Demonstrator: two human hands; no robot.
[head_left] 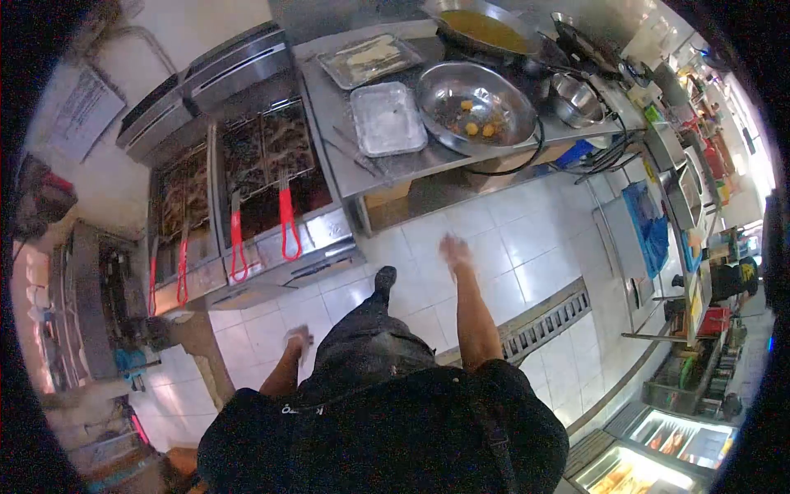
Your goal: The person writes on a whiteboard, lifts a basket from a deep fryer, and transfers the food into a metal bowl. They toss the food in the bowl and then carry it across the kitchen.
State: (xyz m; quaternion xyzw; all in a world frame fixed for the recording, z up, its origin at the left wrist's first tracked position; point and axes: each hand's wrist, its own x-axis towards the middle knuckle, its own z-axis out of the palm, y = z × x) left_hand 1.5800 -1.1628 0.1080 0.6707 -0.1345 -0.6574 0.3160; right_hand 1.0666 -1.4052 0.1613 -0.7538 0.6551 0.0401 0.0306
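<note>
My right hand hangs in the air over the tiled floor, in front of the steel counter. It is smeared by motion, so its fingers do not show clearly. Lower and to the left, my left hand hangs beside my leg, also blurred. I make out nothing held in either hand. On the counter nearest my right hand stands a large steel bowl with a few small yellowish balls in it. Beside it lies a white-dusted tray. Left of the counter is a deep fryer with red-handled baskets.
Another tray and a wide pan of yellow-brown liquid stand further back on the counter. A smaller steel bowl is at the right. A floor drain grate runs beside me. Lit food cases stand at lower right.
</note>
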